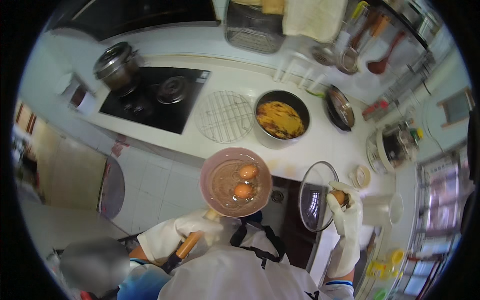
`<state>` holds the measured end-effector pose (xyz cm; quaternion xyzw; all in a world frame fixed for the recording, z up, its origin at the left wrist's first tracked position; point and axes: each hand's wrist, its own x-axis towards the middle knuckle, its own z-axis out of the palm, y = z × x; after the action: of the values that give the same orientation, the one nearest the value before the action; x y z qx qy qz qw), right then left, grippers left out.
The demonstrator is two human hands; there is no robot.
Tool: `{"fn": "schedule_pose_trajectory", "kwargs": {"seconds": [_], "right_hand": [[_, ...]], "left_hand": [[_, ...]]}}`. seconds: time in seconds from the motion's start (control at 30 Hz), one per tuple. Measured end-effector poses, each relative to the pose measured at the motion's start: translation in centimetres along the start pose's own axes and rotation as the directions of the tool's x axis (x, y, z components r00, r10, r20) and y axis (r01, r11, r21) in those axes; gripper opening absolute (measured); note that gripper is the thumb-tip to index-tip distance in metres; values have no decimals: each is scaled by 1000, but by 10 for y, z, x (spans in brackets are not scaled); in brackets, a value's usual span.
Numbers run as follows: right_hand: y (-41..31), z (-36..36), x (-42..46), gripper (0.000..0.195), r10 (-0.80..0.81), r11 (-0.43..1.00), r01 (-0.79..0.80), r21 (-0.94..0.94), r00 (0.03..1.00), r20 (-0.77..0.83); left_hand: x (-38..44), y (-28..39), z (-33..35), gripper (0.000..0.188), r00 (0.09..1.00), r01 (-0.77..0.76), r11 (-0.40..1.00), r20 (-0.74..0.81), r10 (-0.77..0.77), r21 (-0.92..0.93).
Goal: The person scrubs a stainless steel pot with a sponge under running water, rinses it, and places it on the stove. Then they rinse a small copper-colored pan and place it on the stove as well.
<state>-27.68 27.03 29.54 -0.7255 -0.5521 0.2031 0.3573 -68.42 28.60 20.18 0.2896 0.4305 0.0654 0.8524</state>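
Observation:
My left hand (pixel 202 224), in a white glove, is around the handle of a pink saucepan (pixel 205 176). The wooden part of the handle (pixel 190 243) shows below the glove. In the saucepan are clear water and two brown eggs (pixel 246 182). My right hand (pixel 345 210), also gloved in white, pinches the brown knob (pixel 338 196) of a glass lid (pixel 315 202). The lid is tilted on edge, to the right of the saucepan and apart from it.
A deep pot (pixel 282 144) with yellow and dark contents stands on the white counter beside a round wire rack (pixel 225 129). Left of them is a black cooktop (pixel 150 112) bearing a lidded steel pot (pixel 116 69). A pan (pixel 339 108) leans by the wall. Utensils (pixel 360 41) hang above.

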Motion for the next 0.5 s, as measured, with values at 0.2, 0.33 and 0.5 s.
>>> {"fn": "schedule_pose_trajectory", "kwargs": {"seconds": [0.2, 0.33, 0.5], "right_hand": [[-143, 97, 55, 34, -386, 921, 387, 40, 896, 221], [-217, 156, 82, 33, -419, 891, 453, 11, 816, 399], [-288, 265, 104, 32, -513, 820, 572, 24, 716, 474]], "left_hand": [[-38, 17, -32, 23, 984, -155, 976, -112, 138, -153], [-50, 39, -91, 20, 979, -174, 976, -132, 157, -130], [-81, 81, -165, 24, 968, -151, 988, -201, 152, 19]]}}
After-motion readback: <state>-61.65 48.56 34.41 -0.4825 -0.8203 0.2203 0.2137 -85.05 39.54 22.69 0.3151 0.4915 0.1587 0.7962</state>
